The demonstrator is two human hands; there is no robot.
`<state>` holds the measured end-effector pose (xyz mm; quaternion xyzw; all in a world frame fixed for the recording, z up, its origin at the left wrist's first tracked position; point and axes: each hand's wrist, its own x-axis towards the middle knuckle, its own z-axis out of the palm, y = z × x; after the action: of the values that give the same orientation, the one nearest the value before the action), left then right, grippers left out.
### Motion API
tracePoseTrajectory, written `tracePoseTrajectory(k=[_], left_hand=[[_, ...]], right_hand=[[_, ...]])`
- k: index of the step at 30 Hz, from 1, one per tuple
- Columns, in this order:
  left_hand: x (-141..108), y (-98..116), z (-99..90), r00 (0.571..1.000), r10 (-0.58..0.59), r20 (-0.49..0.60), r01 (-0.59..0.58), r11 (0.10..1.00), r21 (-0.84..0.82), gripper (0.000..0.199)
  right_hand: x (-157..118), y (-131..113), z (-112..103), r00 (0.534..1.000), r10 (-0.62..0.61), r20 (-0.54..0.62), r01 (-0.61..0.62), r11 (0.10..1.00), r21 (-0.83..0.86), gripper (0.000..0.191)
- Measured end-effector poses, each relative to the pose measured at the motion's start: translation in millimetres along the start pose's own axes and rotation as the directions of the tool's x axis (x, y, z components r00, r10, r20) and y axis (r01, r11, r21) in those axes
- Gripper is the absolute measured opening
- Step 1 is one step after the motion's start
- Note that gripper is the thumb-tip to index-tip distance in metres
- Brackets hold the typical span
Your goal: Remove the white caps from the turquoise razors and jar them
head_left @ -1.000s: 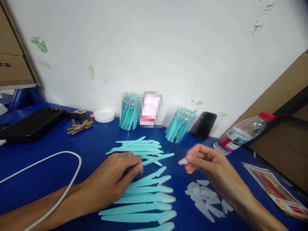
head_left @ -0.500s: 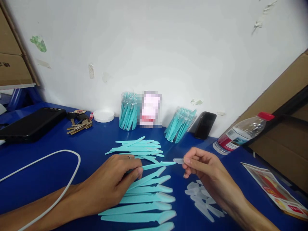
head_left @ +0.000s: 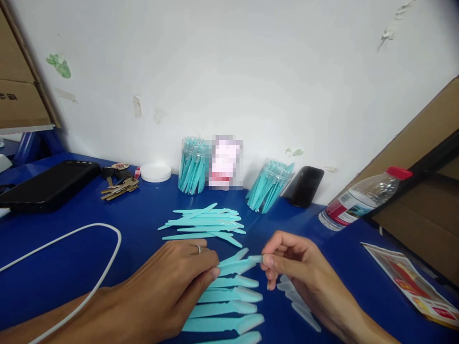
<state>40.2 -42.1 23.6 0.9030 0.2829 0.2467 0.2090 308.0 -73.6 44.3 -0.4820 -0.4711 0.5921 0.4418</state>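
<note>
My left hand (head_left: 179,282) is closed on a turquoise eyebrow razor (head_left: 234,267), its blade end pointing right. My right hand (head_left: 297,263) pinches a clear blade cover (head_left: 257,258) at the tip of that razor. Cover and blade end meet, though how far the cover is on cannot be told. Below lies a row of turquoise razors (head_left: 233,294), side by side with covered tips, their handles partly under my left hand. Beyond it is a loose pile of razors (head_left: 204,222). Loose clear covers (head_left: 301,308) lie partly hidden under my right hand.
Two clear tubs of razors, one upright (head_left: 192,167) and one tilted (head_left: 267,186), stand by the wall. A phone (head_left: 307,186), a bottle (head_left: 358,203) and a leaflet (head_left: 409,282) are right. Left are a white lid (head_left: 155,172), keys (head_left: 120,184), a power bank (head_left: 50,184) and a white cable (head_left: 118,236).
Both hands have moved down toward the row with the razor. The cover, slightly apart from the tip or just touching it before, now overlaps the blade end.
</note>
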Motion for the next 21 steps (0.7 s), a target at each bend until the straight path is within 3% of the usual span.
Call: tracePoseTrajectory(k=[8,12,14,17,19,21], left_hand=[[0.4,-2.6,-6.7,0.997,0.045,-0.067,-0.040,0.997,0.072,0.027],[-0.3,-7.5,-7.7,0.984,0.179,-0.013,-0.176,0.977,0.118,0.023],[2.1,-13.2,-9.3,0.977,0.199,-0.076,-0.184,0.967,0.176,0.022],[8.5,-25.4,-13.1,0.978,0.145,-0.152,-0.089,0.943,0.321,0.026],[12.3,-33.9,-14.4,0.989,0.108,-0.100,-0.057,0.906,0.419,0.026],[14.3,-40.7,-13.6,0.997,0.064,-0.043,-0.034,0.870,0.492,0.025]], right_hand=[[1.7,6.1,-4.9,0.999,-0.004,0.050,0.012,0.986,-0.164,0.031],[-0.1,8.7,-5.2,0.999,-0.013,0.049,0.029,0.939,-0.342,0.030],[1.0,4.6,-9.7,0.987,-0.162,0.006,0.141,0.845,-0.515,0.027],[6.1,-7.8,-27.6,0.905,-0.423,-0.036,0.236,0.572,-0.785,0.019],[8.8,-16.9,-44.5,0.903,-0.429,-0.018,0.178,0.413,-0.893,0.019],[7.8,-23.8,-60.1,0.946,-0.322,0.031,0.140,0.322,-0.936,0.013]])
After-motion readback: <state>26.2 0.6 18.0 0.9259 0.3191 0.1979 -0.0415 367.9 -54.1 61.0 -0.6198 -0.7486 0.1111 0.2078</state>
